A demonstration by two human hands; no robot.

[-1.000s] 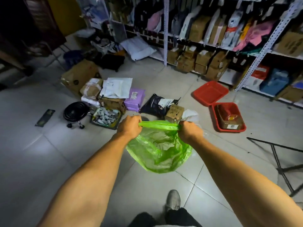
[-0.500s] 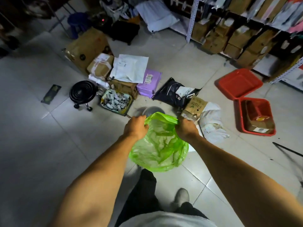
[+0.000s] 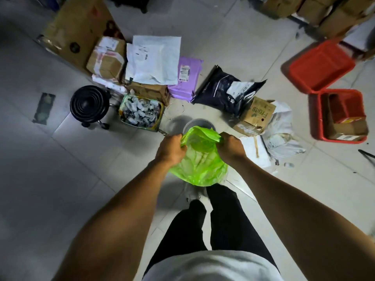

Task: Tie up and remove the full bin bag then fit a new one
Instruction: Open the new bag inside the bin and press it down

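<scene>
Currently we're holding the green bag (image 3: 199, 161) above the floor (image 3: 60, 169), just near of the grey bin (image 3: 197, 123); left hand (image 3: 171, 150) and right hand (image 3: 230, 147) fingers clamped on its rim, mouth apart.

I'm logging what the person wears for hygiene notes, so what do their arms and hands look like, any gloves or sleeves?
Both arms are bare up to the frame edge: no sleeves showing. The left hand and right hand wear no gloves, and no watch, ring or wristband can be seen. Lower in view are a white top and black trousers.
</scene>
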